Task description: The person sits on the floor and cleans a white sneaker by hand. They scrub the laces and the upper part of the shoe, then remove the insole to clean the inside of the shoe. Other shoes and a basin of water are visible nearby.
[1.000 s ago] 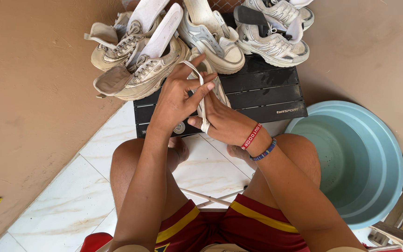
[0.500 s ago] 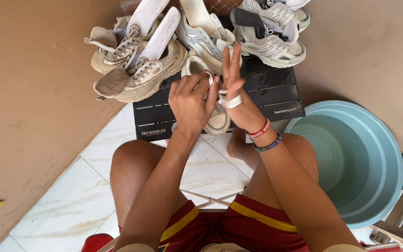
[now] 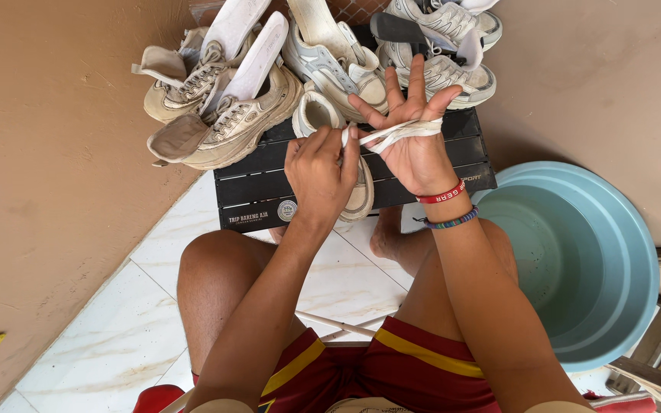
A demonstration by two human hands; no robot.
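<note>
Upper left of the frame: a heap of worn beige and white sneakers [image 3: 216, 107] lies against the wall, tongues pulled out and insoles [image 3: 258, 57] standing loose. None of these shows a lace, so that part of the work appears done.

Centre: a black slatted stand [image 3: 262, 183] carries the pile. One pale shoe [image 3: 330, 153] lies on it, largely hidden under the left hand. The left hand [image 3: 319, 176] is closed, fingertips pinched on the free end of a white shoelace [image 3: 395, 134], just right of the shoe's opening.

Right of centre: the right hand [image 3: 415, 149] is spread flat, fingers splayed and pointing to the top of the frame. The lace crosses its palm in several turns, taut from the left hand's pinch to the base of the fingers. It is touching both hands and is clear of the shoe. In my judgement the winding is partly complete: some turns are on, a short length remains between the hands, and the bundle is not yet slipped off or set aside. Whether more lace trails out of sight cannot be told.

Upper right: two further grey-white sneakers [image 3: 441, 73] rest on the stand's far edge.

Far right: a pale blue basin [image 3: 613, 252] stands on the tiled floor [image 3: 86, 359], well apart from both hands
</note>
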